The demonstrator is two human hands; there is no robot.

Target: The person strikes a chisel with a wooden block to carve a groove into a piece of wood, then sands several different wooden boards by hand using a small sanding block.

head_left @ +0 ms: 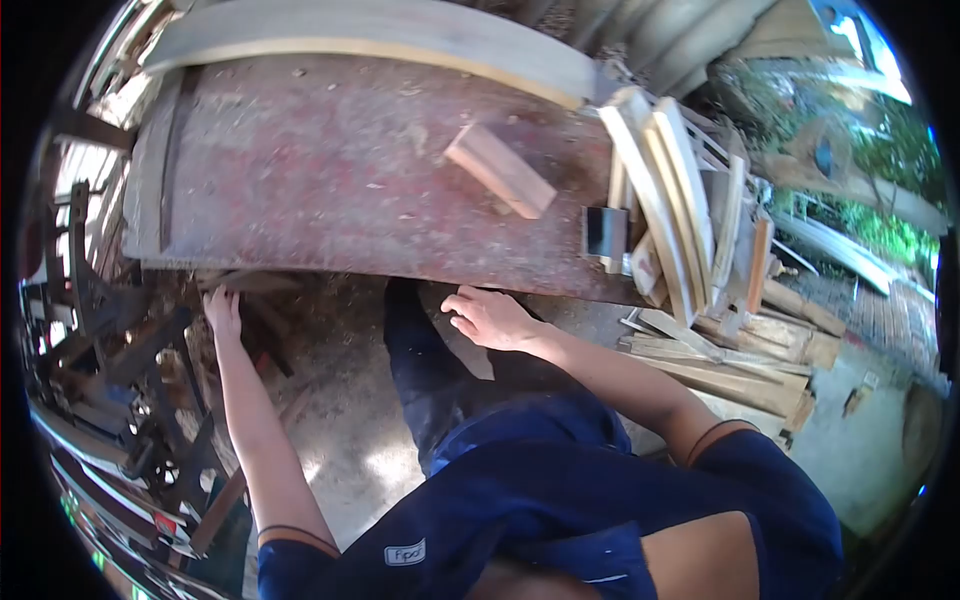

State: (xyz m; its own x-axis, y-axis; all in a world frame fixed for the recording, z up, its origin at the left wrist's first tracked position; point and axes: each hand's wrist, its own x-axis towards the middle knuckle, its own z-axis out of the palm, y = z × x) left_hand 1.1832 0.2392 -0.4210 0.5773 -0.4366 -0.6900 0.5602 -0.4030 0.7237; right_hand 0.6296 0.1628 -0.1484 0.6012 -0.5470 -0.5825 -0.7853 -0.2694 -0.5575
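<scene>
My left hand reaches out at the left, just below the near edge of the workbench. Its fingers point forward and are a little apart, with the tips beside a dark, flat piece under the bench edge. Near the middle, my right hand hovers over my leg by the same edge, fingers loosely bent and apart, with nothing in them. On the worn reddish bench top lies a short wooden block, set at a slant. A small dark, shiny rectangular object sits at the bench's right end.
A long, curved-looking board runs along the back of the bench. Several pale wood strips lean at its right end, above more stacked planks. Dark tools and scraps crowd the left side. Concrete floor shows below.
</scene>
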